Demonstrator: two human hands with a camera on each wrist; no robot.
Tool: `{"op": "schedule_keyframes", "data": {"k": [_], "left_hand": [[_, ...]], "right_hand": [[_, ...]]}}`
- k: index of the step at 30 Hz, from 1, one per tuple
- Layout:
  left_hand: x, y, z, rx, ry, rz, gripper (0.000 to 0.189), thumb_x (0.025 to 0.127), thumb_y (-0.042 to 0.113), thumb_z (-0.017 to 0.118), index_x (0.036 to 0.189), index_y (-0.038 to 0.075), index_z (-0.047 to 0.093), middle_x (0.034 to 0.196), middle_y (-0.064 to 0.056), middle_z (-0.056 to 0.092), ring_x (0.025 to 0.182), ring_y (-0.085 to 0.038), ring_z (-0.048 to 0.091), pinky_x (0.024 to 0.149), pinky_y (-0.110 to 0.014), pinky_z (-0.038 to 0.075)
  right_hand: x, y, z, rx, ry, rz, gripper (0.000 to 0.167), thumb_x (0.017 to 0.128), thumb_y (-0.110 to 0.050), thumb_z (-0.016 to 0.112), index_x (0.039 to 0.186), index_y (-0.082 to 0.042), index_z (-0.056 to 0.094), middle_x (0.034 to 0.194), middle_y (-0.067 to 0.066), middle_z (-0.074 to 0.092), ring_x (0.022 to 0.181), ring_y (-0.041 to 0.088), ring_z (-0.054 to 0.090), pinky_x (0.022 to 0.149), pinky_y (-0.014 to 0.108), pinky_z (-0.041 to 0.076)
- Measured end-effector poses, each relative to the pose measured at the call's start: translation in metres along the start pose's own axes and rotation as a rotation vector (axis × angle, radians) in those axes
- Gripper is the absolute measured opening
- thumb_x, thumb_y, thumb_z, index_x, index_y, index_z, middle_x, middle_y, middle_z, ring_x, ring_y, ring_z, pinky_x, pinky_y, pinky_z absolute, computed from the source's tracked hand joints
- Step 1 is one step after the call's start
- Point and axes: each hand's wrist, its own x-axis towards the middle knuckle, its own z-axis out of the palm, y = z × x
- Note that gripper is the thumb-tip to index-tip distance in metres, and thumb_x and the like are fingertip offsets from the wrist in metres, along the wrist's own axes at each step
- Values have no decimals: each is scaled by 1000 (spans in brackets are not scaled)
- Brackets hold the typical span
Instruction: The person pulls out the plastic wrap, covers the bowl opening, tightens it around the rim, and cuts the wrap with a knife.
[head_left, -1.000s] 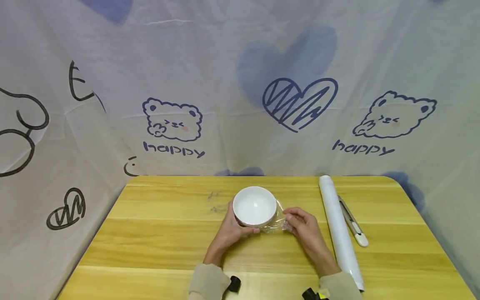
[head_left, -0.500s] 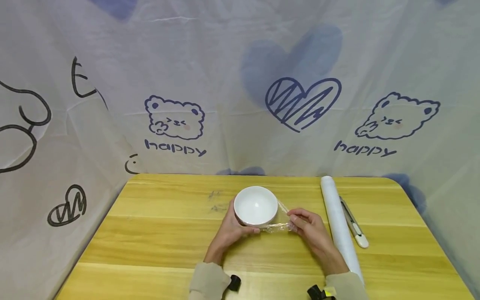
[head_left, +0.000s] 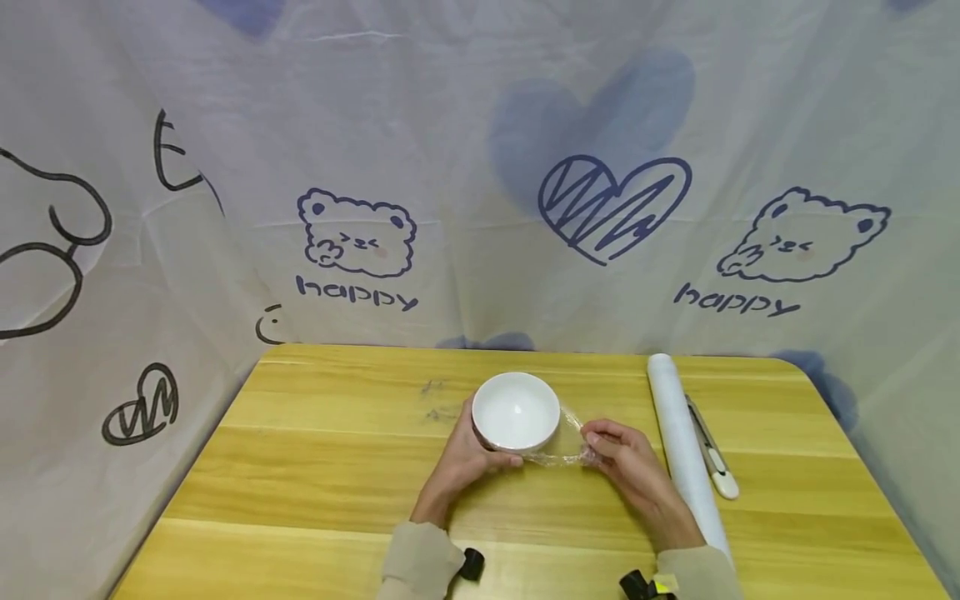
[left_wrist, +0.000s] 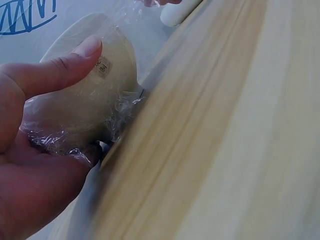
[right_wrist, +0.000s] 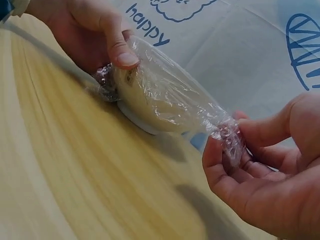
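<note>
A white bowl [head_left: 516,411] stands upright at the middle of the table, wrapped outside in clear cling film [right_wrist: 170,107]. My left hand [head_left: 461,454] grips the bowl and film from the left, thumb across the near side. In the left wrist view a small printed label [left_wrist: 102,66] shows through the film on the bowl's side. To the right of the bowl, my right hand [head_left: 630,471] pinches a bunched end of the film between thumb and fingers. The film stretches from the bowl to those fingertips.
A long white roll [head_left: 686,458] lies lengthwise right of my right hand, close to the forearm. Just beyond it is a utility knife [head_left: 712,450] with a white end. A printed cloth [head_left: 480,208] hangs behind the table's far edge.
My right hand has moved slightly right with the film end, and the film between it and the bowl is drawn out longer and narrower. The left hand keeps its grip on the bowl.
</note>
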Motion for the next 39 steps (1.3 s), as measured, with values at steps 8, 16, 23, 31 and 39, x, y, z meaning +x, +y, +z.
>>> {"op": "schedule_keyframes", "data": {"k": [8,16,23,31,39], "left_hand": [[-1,2,0,-27,-35,-22,120,68,-10,91,162,10,19,157,-21,34,140,-41,40,112,-51,42],[-1,1,1,-27,-36,-24,120,68,-10,91,160,9,16,158,-22,30,141,-42,39,111,-50,43],[-4,7,0,212,66,54,112,60,3,100,154,6,40,138,-21,30,130,-41,36,115,-64,29],[-3,10,-4,250,72,41,113,57,4,101,153,6,42,134,-17,37,129,-39,44,116,-56,34],[-2,10,-5,297,50,47,113,57,7,102,153,2,42,135,-19,40,129,-39,46,116,-53,36]], "right_hand": [[3,13,8,-234,68,-60,24,99,3,64,119,16,65,102,20,72,81,13,68,72,23,59],[5,21,23,-476,200,-166,12,89,5,76,100,7,72,89,14,73,78,17,71,65,21,57],[5,26,35,-734,319,-310,7,84,0,82,88,-1,77,86,6,71,80,19,68,69,23,55],[13,27,43,-756,347,-375,7,81,2,84,83,-1,78,78,4,69,69,14,60,60,20,49],[16,31,49,-652,319,-282,7,83,5,81,81,2,75,79,12,75,73,22,75,61,21,58]]}}
